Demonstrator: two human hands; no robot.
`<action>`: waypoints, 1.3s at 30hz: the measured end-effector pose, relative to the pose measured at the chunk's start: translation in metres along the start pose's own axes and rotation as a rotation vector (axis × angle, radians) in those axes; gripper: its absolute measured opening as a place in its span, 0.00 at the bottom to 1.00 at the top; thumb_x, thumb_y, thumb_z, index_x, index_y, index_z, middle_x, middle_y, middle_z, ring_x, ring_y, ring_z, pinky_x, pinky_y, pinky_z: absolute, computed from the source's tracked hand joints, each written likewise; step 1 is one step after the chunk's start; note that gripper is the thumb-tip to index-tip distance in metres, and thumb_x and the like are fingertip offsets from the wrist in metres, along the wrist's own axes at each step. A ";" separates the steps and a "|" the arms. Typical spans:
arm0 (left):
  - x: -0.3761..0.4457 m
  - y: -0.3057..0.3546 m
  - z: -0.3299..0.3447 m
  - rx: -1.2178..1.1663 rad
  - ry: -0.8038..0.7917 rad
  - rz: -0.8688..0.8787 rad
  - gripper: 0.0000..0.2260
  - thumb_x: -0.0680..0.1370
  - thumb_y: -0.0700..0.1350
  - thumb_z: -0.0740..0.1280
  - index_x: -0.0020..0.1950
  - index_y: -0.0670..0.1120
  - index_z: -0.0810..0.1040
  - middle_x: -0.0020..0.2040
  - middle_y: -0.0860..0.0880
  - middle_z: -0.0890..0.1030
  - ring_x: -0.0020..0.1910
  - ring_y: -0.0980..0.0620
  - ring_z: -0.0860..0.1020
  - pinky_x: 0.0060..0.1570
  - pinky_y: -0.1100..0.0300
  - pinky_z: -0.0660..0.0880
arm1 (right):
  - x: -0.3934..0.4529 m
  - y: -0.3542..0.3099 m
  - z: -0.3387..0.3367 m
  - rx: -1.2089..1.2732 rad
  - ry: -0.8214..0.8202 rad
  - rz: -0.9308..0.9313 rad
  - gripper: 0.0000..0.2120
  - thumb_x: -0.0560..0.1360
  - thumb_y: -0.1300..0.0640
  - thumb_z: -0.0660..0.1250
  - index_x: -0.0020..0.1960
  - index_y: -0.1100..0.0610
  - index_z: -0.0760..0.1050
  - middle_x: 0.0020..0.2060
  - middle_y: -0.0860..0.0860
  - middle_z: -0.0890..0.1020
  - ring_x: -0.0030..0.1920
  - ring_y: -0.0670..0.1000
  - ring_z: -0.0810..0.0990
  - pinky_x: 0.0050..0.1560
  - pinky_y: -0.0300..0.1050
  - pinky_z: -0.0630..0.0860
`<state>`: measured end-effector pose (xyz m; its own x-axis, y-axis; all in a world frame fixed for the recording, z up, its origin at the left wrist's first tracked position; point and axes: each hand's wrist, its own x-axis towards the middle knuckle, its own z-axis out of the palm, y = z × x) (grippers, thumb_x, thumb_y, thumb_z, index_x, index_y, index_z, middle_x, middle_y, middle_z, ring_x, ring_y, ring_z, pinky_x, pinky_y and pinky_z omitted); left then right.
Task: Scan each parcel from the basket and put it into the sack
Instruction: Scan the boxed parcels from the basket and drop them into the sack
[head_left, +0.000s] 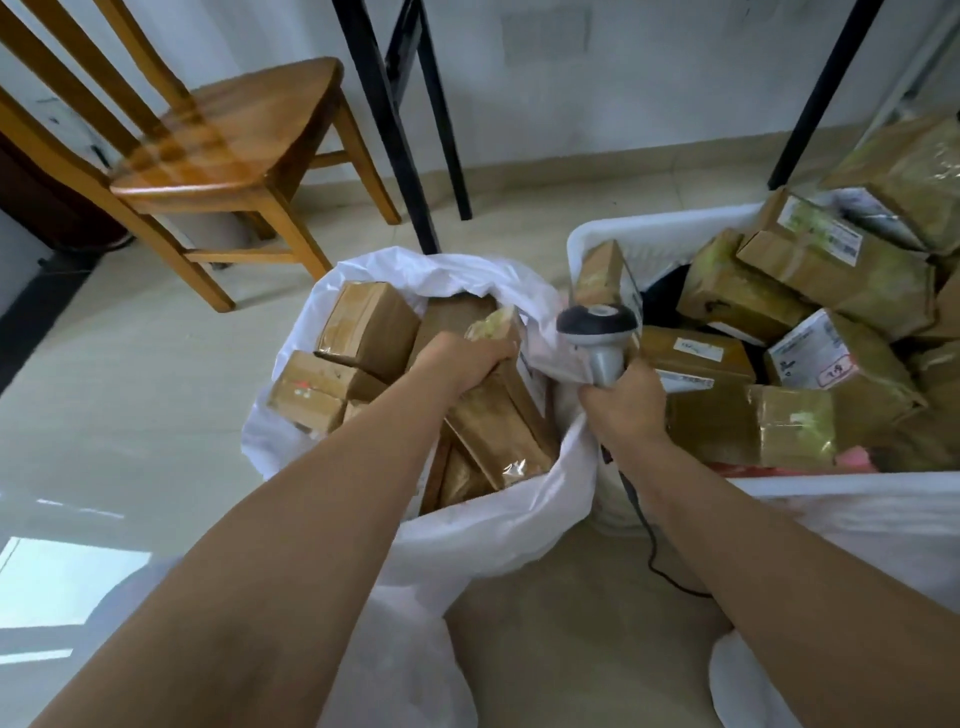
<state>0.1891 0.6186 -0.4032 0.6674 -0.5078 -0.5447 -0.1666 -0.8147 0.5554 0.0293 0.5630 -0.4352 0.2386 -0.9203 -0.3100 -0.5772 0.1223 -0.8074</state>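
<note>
While a long brown parcel (498, 410) is gripped by the left hand (467, 364) inside the sack (498, 514), the scanner (597, 332) is clasped by the right hand (623, 400); if released carelessly, the parcel could be tipped over the slack near rim.

One head-worn, wide-angle view looks forward and steeply down from close above. Both forearms enter from the bottom edge and reach toward 12 o'clock. The sack (415, 322) sits near centre, the basket (649, 234) at 2 o'clock, a wooden chair (223, 150) at 10 o'clock. Straight lines bend near the edges.
</note>
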 end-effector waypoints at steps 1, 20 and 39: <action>0.006 0.003 0.009 0.025 0.003 -0.002 0.38 0.67 0.68 0.69 0.69 0.46 0.69 0.61 0.44 0.76 0.58 0.42 0.77 0.62 0.48 0.74 | 0.001 0.001 -0.001 0.006 -0.023 -0.011 0.19 0.76 0.59 0.70 0.64 0.58 0.70 0.54 0.54 0.77 0.60 0.56 0.77 0.62 0.51 0.75; 0.059 -0.006 0.040 0.582 -0.140 0.341 0.22 0.74 0.56 0.72 0.67 0.53 0.77 0.60 0.51 0.78 0.58 0.50 0.75 0.57 0.57 0.70 | 0.022 0.012 -0.023 0.175 -0.175 0.104 0.14 0.74 0.62 0.70 0.57 0.55 0.70 0.44 0.50 0.76 0.54 0.56 0.79 0.60 0.55 0.77; 0.031 0.058 0.055 -0.012 0.306 0.551 0.10 0.79 0.45 0.66 0.60 0.44 0.79 0.53 0.48 0.81 0.51 0.52 0.78 0.53 0.59 0.75 | 0.040 0.003 -0.081 0.312 -0.009 0.106 0.12 0.74 0.53 0.73 0.50 0.54 0.71 0.41 0.52 0.80 0.33 0.46 0.78 0.30 0.37 0.72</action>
<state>0.1605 0.5403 -0.4222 0.6635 -0.7477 0.0267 -0.5383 -0.4522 0.7112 -0.0262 0.4961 -0.4088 0.1976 -0.8932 -0.4039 -0.3329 0.3264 -0.8847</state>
